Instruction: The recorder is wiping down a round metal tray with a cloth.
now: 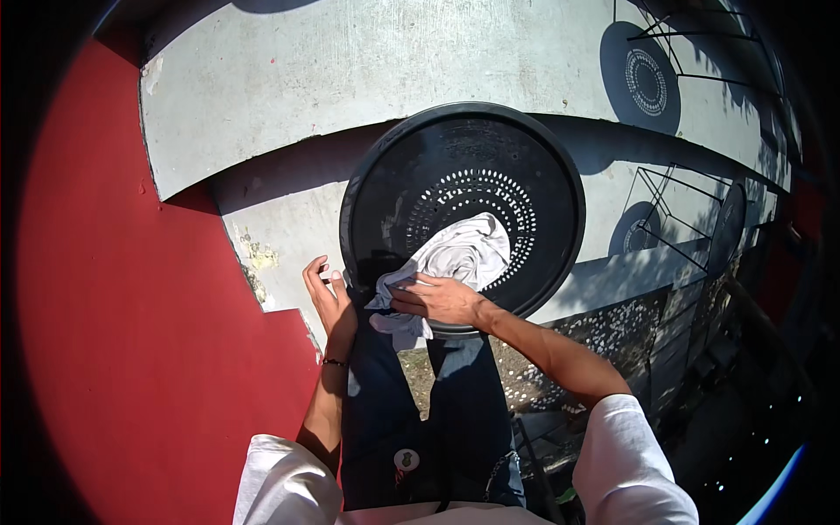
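A round black perforated top (459,147) with a raised rim faces me, tilted above my knees. Rings of small holes run around its middle. Across its lower part lies a crumpled white cloth (469,249), one end hanging over the near rim. My right hand (440,302) is laid over the cloth's near end, its fingertips partly hidden in the folds. Just off the left side of the rim, my left hand (329,298) is raised with fingers apart and slightly bent, holding nothing. Whatever supports the black top is hidden beneath it.
Wide pale concrete steps (367,72) rise ahead, with chipped edges. A red wall (131,295) borders them on the left. At right stands another round black top (727,226) on a thin metal frame, and a higher metal frame (715,75). Pebbled ground (610,335) lies below right.
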`<action>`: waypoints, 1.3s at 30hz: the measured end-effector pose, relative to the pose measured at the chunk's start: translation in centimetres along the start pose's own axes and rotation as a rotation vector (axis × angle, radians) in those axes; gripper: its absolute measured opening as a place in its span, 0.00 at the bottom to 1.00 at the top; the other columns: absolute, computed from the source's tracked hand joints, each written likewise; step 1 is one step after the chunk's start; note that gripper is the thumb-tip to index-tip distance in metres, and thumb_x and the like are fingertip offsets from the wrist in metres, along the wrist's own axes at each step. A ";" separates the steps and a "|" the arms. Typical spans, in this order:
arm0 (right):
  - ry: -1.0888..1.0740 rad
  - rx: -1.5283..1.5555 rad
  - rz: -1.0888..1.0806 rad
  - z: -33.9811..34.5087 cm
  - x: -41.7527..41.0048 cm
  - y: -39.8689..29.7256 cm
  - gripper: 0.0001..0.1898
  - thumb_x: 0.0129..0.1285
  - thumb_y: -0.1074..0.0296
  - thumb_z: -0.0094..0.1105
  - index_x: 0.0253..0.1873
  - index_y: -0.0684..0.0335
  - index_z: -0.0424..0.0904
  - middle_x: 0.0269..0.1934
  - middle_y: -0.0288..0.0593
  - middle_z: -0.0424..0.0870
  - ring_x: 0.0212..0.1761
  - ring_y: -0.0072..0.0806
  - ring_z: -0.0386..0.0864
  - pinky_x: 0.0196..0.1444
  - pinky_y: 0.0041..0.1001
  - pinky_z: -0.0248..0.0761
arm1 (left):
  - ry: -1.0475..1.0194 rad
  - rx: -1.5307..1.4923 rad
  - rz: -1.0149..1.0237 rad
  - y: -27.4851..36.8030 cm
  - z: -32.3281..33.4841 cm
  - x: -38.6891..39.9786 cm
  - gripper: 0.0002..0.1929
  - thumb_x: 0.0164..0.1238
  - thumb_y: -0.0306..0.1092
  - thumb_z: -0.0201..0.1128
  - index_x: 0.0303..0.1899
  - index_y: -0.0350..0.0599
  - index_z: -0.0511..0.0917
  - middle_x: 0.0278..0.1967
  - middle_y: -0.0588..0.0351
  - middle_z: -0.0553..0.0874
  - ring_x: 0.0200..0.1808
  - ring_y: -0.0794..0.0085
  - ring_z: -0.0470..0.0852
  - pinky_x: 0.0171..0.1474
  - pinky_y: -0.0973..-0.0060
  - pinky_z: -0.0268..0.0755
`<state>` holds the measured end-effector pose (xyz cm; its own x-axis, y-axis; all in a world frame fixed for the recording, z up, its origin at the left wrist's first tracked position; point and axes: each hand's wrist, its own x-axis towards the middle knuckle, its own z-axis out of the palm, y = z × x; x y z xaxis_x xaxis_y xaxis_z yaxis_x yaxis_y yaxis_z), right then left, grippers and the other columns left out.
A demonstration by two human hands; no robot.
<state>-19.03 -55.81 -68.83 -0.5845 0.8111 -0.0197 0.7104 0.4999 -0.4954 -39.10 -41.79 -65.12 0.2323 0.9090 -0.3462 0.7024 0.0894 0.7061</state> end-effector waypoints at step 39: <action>-0.260 0.038 0.247 -5.2 -11.1 -3.2 0.21 0.69 0.65 0.53 0.65 0.55 0.80 0.63 0.41 0.75 0.65 0.34 0.72 0.70 0.36 0.65 | 0.052 -0.051 -0.011 1.6 2.6 -1.1 0.23 0.87 0.41 0.46 0.72 0.36 0.65 0.67 0.38 0.74 0.67 0.48 0.74 0.71 0.59 0.63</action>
<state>-12.70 -64.83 -62.51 -0.4805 0.7993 -0.3609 0.8305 0.2825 -0.4801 -36.49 -43.72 -65.19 0.1889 0.9275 -0.3226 0.6694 0.1187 0.7333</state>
